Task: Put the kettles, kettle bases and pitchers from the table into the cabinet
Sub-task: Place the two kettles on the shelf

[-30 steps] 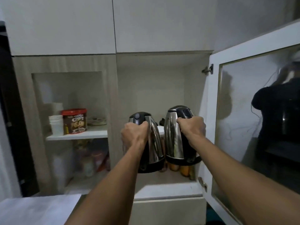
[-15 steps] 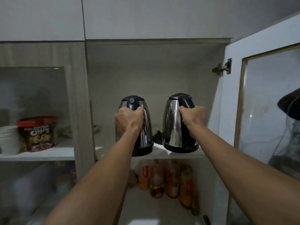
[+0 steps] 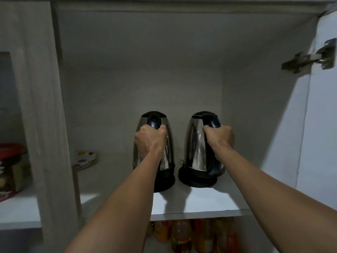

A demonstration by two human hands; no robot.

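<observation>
Two steel kettles with black lids and handles stand side by side on the white cabinet shelf [image 3: 200, 203]. Each sits on a round black base. My left hand [image 3: 150, 140] is closed around the handle of the left kettle [image 3: 166, 143]. My right hand [image 3: 219, 138] grips the handle of the right kettle [image 3: 195, 143]. The left kettle's base [image 3: 165, 182] is partly hidden by my forearm; the right kettle's base [image 3: 197, 180] shows fully, near the shelf's front half.
A stack of dotted plates [image 3: 85, 159] lies at the shelf's left. The open cabinet door [image 3: 321, 125] with its hinge [image 3: 308, 59] stands at right. Bottles [image 3: 182, 236] fill the shelf below. A red-lidded tub [image 3: 11, 167] sits in the left compartment.
Both hands carried the kettles up and forward into the cabinet. The kettles now rest deeper on the shelf, and the view has moved closer.
</observation>
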